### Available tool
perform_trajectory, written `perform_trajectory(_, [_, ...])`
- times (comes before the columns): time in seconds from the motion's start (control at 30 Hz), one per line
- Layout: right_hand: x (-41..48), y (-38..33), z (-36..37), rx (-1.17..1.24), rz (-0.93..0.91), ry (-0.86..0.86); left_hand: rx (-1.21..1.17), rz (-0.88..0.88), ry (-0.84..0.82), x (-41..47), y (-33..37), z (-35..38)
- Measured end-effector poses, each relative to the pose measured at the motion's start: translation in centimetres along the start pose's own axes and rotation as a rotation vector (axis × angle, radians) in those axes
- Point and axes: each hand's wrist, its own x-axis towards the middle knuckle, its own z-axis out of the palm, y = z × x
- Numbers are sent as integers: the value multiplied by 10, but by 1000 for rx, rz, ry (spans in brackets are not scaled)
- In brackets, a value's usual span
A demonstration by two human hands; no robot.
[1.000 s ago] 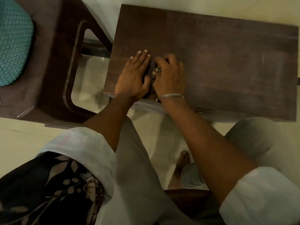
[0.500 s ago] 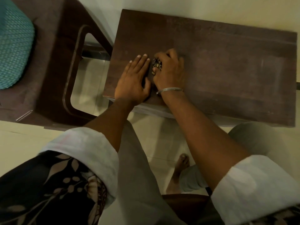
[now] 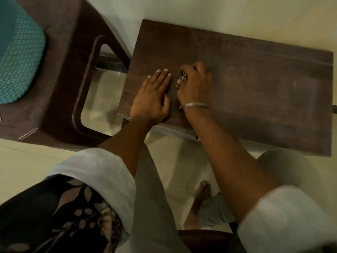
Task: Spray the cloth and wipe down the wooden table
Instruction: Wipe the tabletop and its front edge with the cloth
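Dark wooden table (image 3: pixel 255 88) on pale floor (image 3: pixel 27 161) — left hand (image 3: pixel 151 95) flat, right hand (image 3: pixel 196 86) gripping cloth (image 3: pixel 182 75).

So your dark brown rectangular wooden table (image 3: pixel 255 88) sits on the far right, with the brown plastic chair (image 3: pixel 60 70) just to its left and a teal knitted cushion (image 3: pixel 18 61) on the chair's seat at the far left. Both your hands are on the table's near-left part. The left hand (image 3: pixel 151 99) lies flat on the top, and the right hand (image 3: pixel 196 84) is just beside it on the right, fingers curled over a small dark patterned cloth (image 3: pixel 182 76). Your bare foot (image 3: pixel 200 201) is on the pale tiled floor (image 3: pixel 27 161), nearer than the table.
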Motion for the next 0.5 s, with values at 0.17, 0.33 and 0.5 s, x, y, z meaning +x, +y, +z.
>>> perform_trajectory(0.17, [4, 8, 10, 29, -27, 19, 156, -48, -1, 16, 12, 7])
perform_trajectory(0.33, [64, 1, 6, 18, -23, 4, 149, -49, 0, 26, 11, 11])
perform_trajectory(0.5, [27, 9, 12, 3, -31, 39, 126, -54, -23, 29, 11, 12])
